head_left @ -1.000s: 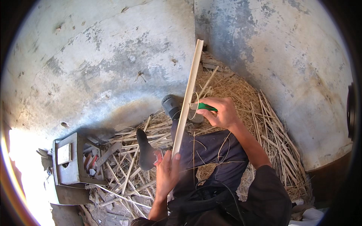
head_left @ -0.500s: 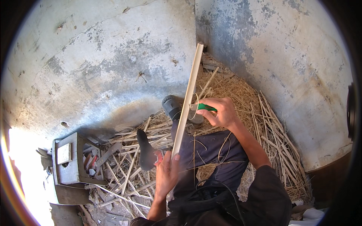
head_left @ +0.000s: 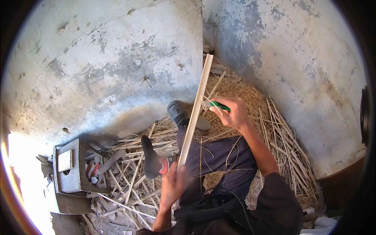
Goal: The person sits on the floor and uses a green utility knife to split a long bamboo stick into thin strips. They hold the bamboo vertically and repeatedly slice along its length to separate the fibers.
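Note:
A long, pale strip of wood or cane (head_left: 195,112), grooved along its length, slants up and away from my lap. My left hand (head_left: 172,185) is closed around its near end. In my right hand (head_left: 235,114) is a green-handled knife (head_left: 221,106), its short blade beside the strip's right edge, about midway along. Whether the blade touches the strip is hard to make out. A thin, pale shaving (head_left: 216,107) lies across the knife by my right fingers.
Loose shavings (head_left: 250,92) are heaped beyond my legs, with thin sticks (head_left: 288,147) piled at the right. A wooden box-like stand (head_left: 73,166) is at the left. Two dark shoes (head_left: 152,157) (head_left: 177,111) are beside the strip. Worn plaster walls (head_left: 117,66) close in the far side.
The strip's far end has come a little nearer to me. My right hand and knife have shifted slightly up and to the right, and the curled shaving at the blade has changed shape.

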Tool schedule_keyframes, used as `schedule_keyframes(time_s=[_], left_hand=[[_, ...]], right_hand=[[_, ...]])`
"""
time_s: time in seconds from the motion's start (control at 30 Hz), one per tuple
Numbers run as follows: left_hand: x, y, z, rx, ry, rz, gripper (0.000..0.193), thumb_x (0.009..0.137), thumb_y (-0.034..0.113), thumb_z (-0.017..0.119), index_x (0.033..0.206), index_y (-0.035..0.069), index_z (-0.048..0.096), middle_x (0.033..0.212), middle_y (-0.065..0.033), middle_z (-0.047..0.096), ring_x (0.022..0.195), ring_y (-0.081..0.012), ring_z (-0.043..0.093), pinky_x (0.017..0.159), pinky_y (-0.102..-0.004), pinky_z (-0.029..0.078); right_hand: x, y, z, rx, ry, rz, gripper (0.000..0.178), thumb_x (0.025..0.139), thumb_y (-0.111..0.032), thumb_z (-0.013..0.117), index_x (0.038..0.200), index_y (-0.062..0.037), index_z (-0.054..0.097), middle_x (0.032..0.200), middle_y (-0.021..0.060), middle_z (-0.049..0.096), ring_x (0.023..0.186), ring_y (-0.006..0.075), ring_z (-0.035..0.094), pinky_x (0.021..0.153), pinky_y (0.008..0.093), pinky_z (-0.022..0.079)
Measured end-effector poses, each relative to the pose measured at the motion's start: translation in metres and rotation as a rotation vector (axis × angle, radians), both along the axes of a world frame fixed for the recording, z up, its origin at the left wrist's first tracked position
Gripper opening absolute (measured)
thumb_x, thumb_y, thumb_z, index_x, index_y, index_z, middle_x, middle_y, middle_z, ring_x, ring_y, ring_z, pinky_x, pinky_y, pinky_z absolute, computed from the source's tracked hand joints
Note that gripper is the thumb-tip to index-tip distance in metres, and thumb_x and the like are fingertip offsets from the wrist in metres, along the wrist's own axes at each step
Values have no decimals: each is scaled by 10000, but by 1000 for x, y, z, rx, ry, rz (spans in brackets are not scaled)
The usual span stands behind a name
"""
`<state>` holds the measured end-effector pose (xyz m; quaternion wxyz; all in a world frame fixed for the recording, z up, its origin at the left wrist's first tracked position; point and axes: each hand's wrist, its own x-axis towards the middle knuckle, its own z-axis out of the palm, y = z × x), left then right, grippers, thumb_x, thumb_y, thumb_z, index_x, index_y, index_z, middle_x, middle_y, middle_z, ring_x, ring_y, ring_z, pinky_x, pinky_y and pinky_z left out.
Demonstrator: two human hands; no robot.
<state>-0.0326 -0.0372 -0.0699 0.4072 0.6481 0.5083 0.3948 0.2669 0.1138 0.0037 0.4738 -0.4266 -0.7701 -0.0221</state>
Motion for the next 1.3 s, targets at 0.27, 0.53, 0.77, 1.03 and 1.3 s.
schedule_keyframes(time_s=[0.27, 0.53, 0.77, 1.03, 1.3], left_hand=[[0, -7, 20, -221, -153, 39, 290, 1121, 242, 575, 919, 37, 537, 554, -15, 491, 474, -84, 490, 456, -310, 378], [1, -12, 20, -201, -131, 56, 314, 1123, 251, 571, 900, 35, 526, 554, -21, 507, 472, -86, 516, 456, -310, 394], [5, -13, 15, -113, -15, 53, 253, 1111, 202, 575, 954, 3, 562, 591, -91, 521, 570, -98, 499, 529, -351, 422], [9, -13, 23, -175, -75, -4, 225, 1110, 173, 560, 974, -5, 573, 632, -68, 539, 615, -94, 476, 546, -342, 411], [9, -13, 24, -198, -100, -19, 246, 1119, 186, 542, 964, -2, 572, 640, -39, 538, 617, -92, 473, 549, -323, 404]], right_hand=[[-9, -2, -3, -100, 12, 127, 326, 994, -353, 755, 1170, -81, 793, 1047, 98, 817, 791, 204, 786, 614, 330, 617], [-11, -2, -4, -46, 1, 123, 310, 1010, -339, 734, 1230, -126, 783, 1130, 68, 817, 845, 206, 806, 655, 302, 627], [-7, 1, -9, 21, -11, 113, 324, 990, -352, 759, 1204, -111, 794, 1061, 80, 826, 810, 204, 806, 631, 305, 614], [0, 6, -11, 98, 10, 124, 315, 967, -323, 785, 1175, -87, 800, 1006, 95, 825, 770, 203, 803, 600, 301, 611], [7, 12, -11, 160, -50, 110, 311, 933, -317, 824, 1142, -88, 805, 941, 99, 825, 704, 172, 786, 563, 276, 583]])
